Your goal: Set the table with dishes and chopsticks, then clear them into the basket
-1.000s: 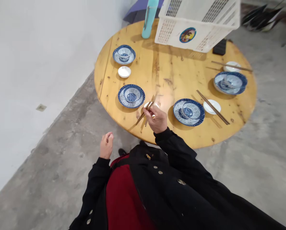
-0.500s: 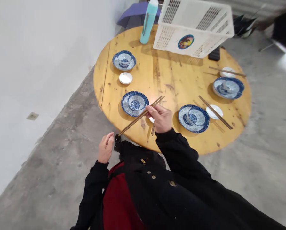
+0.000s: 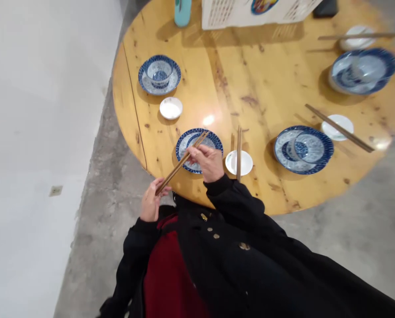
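Observation:
A pair of wooden chopsticks (image 3: 175,173) slants over the near table edge. My right hand (image 3: 208,162) pinches it around its upper half, above a blue-patterned plate (image 3: 181,143) that it partly covers. The lower ends of the chopsticks rest in the curled fingers of my left hand (image 3: 152,201), just off the table edge. To the right, a second chopstick pair (image 3: 239,152) lies across a small white dish (image 3: 231,163). A glass-like bowl stands on another blue-patterned plate (image 3: 285,164) farther right.
The round wooden table (image 3: 197,97) bears more settings: a plate with a bowl (image 3: 159,73), a white dish (image 3: 171,108), and dishes with chopsticks (image 3: 339,128) at right. A white plastic basket (image 3: 237,17), a turquoise bottle (image 3: 183,13) and a black phone-like object (image 3: 325,8) stand behind.
My right hand has moved left with the chopsticks, from over the small dish to over the plate. My left hand has come up to their lower ends. The view has shifted closer to the table.

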Demonstrator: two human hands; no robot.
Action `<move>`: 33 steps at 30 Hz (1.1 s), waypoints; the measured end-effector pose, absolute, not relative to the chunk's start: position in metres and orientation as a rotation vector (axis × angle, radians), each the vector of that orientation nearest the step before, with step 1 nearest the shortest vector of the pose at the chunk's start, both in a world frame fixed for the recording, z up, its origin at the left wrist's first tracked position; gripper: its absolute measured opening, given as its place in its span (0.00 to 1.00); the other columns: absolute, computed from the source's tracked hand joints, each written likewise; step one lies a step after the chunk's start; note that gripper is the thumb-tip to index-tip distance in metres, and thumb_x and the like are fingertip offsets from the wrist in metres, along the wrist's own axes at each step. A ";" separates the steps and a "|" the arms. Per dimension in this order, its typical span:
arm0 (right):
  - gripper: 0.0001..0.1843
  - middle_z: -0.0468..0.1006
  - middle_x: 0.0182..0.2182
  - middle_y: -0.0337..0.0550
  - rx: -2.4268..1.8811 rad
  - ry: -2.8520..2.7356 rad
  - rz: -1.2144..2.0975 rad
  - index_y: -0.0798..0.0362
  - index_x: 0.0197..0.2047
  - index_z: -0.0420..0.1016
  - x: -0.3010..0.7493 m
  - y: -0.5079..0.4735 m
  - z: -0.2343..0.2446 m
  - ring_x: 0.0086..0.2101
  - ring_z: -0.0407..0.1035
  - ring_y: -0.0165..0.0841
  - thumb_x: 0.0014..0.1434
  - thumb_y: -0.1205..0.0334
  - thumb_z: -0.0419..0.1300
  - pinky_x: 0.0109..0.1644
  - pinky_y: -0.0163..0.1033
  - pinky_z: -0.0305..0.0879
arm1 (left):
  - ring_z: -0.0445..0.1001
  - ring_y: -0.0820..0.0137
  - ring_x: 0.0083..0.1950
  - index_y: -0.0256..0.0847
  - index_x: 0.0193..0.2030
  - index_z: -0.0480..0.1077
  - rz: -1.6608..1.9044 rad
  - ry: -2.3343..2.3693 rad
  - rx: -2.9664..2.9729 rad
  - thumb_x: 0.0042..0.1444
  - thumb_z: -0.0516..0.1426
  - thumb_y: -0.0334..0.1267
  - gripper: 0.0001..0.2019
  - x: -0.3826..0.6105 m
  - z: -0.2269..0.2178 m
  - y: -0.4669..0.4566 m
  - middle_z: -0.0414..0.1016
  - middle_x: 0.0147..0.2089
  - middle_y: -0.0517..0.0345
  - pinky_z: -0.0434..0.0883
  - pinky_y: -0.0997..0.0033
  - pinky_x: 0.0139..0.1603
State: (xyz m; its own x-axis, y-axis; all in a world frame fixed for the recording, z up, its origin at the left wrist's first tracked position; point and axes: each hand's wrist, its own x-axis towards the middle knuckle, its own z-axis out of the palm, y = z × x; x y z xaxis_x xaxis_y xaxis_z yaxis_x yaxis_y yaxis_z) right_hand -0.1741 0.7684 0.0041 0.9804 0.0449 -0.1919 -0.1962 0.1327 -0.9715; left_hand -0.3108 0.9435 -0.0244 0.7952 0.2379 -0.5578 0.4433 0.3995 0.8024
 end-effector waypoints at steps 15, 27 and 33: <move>0.19 0.78 0.25 0.38 -1.485 0.337 -0.266 0.51 0.35 0.80 -0.127 0.750 0.020 0.25 0.73 0.30 0.56 0.43 0.69 0.27 0.35 0.72 | 0.81 0.66 0.40 0.35 0.56 0.72 -0.564 0.289 1.356 0.62 0.55 0.61 0.30 -0.179 -0.019 0.989 0.81 0.48 0.43 0.73 0.69 0.39; 0.12 0.77 0.23 0.40 -1.430 0.638 0.085 0.56 0.29 0.77 -0.015 0.816 0.005 0.24 0.72 0.26 0.53 0.58 0.72 0.25 0.28 0.68 | 0.68 0.77 0.23 0.37 0.36 0.74 -0.739 0.006 1.581 0.60 0.57 0.49 0.15 -0.079 -0.028 1.065 0.72 0.27 0.60 0.66 0.76 0.27; 0.08 0.74 0.21 0.38 -1.485 0.746 0.131 0.57 0.26 0.75 0.041 0.827 -0.025 0.23 0.70 0.25 0.55 0.68 0.68 0.24 0.27 0.62 | 0.65 0.77 0.21 0.38 0.34 0.73 -0.669 0.083 1.660 0.60 0.56 0.43 0.11 -0.030 -0.044 1.075 0.71 0.26 0.61 0.62 0.77 0.23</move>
